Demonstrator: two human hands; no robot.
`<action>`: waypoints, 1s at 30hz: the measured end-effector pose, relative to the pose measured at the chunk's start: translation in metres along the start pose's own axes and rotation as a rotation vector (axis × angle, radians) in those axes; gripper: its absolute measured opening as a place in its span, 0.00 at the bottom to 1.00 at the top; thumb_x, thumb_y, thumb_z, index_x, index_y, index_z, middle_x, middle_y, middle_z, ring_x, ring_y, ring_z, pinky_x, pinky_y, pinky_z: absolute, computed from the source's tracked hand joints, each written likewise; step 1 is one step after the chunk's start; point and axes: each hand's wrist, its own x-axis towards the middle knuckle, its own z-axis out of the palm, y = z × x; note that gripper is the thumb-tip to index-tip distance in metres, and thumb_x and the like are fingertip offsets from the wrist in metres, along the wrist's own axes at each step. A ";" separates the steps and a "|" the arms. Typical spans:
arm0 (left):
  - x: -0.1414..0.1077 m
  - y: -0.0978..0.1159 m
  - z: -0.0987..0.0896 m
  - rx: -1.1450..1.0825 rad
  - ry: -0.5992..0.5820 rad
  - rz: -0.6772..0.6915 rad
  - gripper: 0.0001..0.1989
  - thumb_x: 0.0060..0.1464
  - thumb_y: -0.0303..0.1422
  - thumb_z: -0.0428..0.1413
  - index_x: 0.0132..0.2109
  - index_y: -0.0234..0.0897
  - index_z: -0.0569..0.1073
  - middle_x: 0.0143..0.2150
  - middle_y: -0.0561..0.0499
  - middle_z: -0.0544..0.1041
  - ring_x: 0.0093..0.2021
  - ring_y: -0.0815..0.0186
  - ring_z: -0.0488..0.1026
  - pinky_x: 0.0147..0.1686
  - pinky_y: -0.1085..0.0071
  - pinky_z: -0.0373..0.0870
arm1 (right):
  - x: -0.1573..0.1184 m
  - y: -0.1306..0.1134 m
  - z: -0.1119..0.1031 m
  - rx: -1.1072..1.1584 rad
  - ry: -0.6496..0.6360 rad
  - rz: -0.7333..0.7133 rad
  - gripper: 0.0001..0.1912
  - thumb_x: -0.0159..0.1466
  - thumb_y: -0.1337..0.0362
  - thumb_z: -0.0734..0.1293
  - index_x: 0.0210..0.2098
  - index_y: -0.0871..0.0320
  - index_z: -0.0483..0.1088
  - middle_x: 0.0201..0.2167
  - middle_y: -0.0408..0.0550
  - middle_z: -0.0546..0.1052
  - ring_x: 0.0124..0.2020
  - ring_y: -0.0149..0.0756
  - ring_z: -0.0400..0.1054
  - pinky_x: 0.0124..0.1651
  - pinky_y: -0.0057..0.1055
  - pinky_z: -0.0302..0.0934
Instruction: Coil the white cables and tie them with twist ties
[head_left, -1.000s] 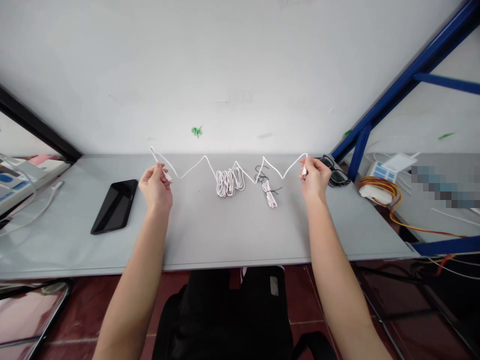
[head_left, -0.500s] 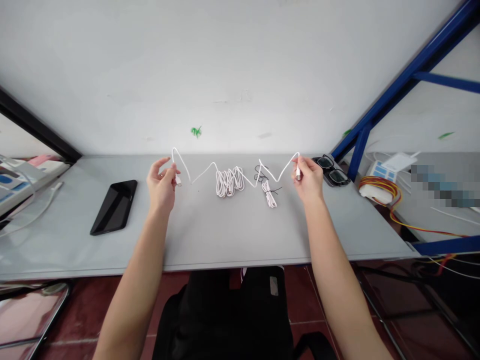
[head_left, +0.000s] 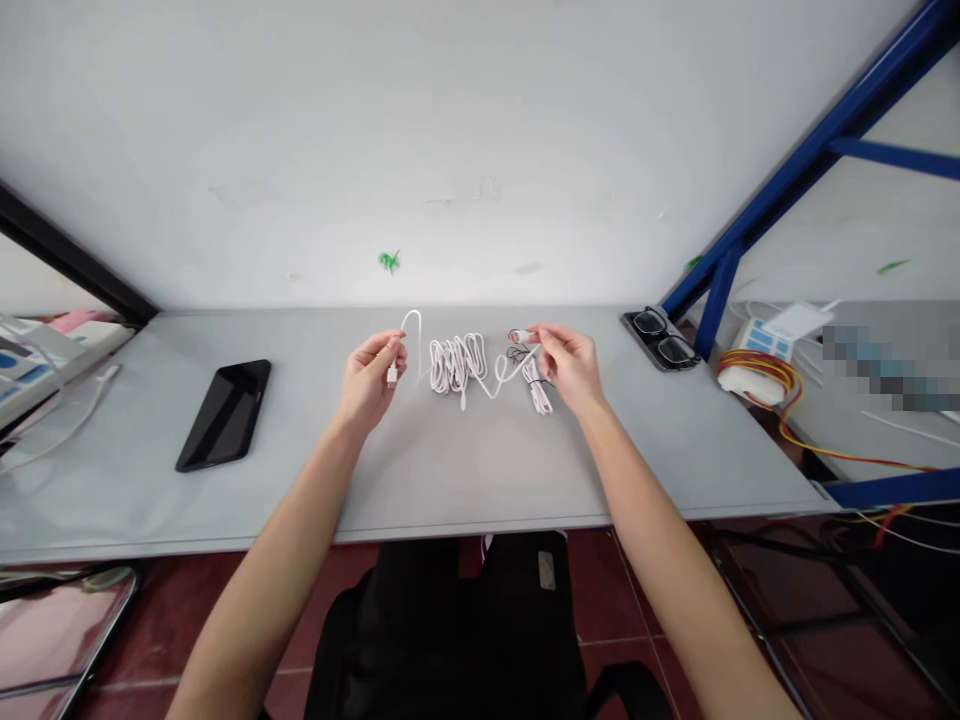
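Observation:
My left hand [head_left: 367, 382] pinches a white USB cable [head_left: 480, 378] close to its small white plug [head_left: 391, 375], with a loop of cable rising above the fingers. My right hand [head_left: 570, 367] holds the cable's other end, a white connector [head_left: 525, 336], between its fingertips. The cable sags between my hands, in front of a coiled bundle of white cable [head_left: 456, 364]. Just below my right hand lies a smaller white cable bundle [head_left: 537, 388] with a black twist tie.
A black smartphone [head_left: 223, 415] lies face up at the left of the grey desk [head_left: 450, 475]. Black glasses [head_left: 660, 338] sit at the back right. Beyond the desk's right end are a blue metal frame [head_left: 718, 290] and red-and-yellow wires [head_left: 750, 372]. A black bag [head_left: 450, 640] stands below the front edge.
My hands have moved toward each other, the left inward to the right and the right inward to the left. The held cable has gone from a taut zigzag to a slack sag.

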 end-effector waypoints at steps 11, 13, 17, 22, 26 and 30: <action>-0.005 -0.017 0.003 0.247 -0.188 0.052 0.12 0.45 0.31 0.62 0.39 0.36 0.82 0.33 0.46 0.80 0.35 0.64 0.76 0.36 0.68 0.73 | -0.008 0.013 0.016 -0.196 0.076 -0.107 0.10 0.54 0.60 0.73 0.31 0.58 0.73 0.28 0.47 0.79 0.23 0.28 0.65 0.25 0.27 0.55; -0.007 -0.021 0.004 0.374 -0.189 0.121 0.14 0.44 0.32 0.65 0.41 0.36 0.81 0.35 0.46 0.81 0.35 0.62 0.77 0.37 0.68 0.74 | -0.008 0.014 0.017 -0.214 0.117 -0.131 0.09 0.55 0.60 0.72 0.31 0.58 0.72 0.28 0.46 0.78 0.22 0.28 0.64 0.25 0.27 0.55; -0.011 -0.026 0.007 0.540 -0.067 0.270 0.12 0.47 0.39 0.65 0.38 0.36 0.82 0.34 0.45 0.81 0.33 0.62 0.78 0.35 0.68 0.74 | -0.008 0.017 0.017 -0.249 0.159 -0.174 0.10 0.56 0.57 0.71 0.30 0.57 0.71 0.24 0.42 0.75 0.21 0.27 0.62 0.26 0.27 0.56; -0.012 -0.029 0.010 0.627 -0.012 0.326 0.11 0.52 0.41 0.62 0.31 0.37 0.81 0.29 0.48 0.80 0.28 0.65 0.76 0.30 0.71 0.71 | -0.009 0.019 0.019 -0.257 0.141 -0.181 0.14 0.58 0.53 0.71 0.29 0.57 0.68 0.23 0.42 0.73 0.21 0.28 0.61 0.26 0.28 0.54; -0.013 -0.029 0.013 0.729 -0.026 0.415 0.12 0.52 0.40 0.61 0.26 0.38 0.78 0.27 0.50 0.79 0.27 0.67 0.73 0.30 0.71 0.67 | -0.009 0.022 0.020 -0.259 0.123 -0.171 0.17 0.60 0.49 0.69 0.30 0.56 0.65 0.24 0.44 0.76 0.22 0.29 0.65 0.26 0.28 0.54; -0.013 -0.029 0.018 0.805 -0.035 0.522 0.10 0.52 0.37 0.62 0.25 0.39 0.77 0.26 0.50 0.74 0.23 0.71 0.65 0.27 0.71 0.62 | -0.010 0.023 0.021 -0.250 0.099 -0.157 0.19 0.61 0.48 0.68 0.30 0.55 0.62 0.24 0.45 0.77 0.21 0.29 0.65 0.25 0.28 0.52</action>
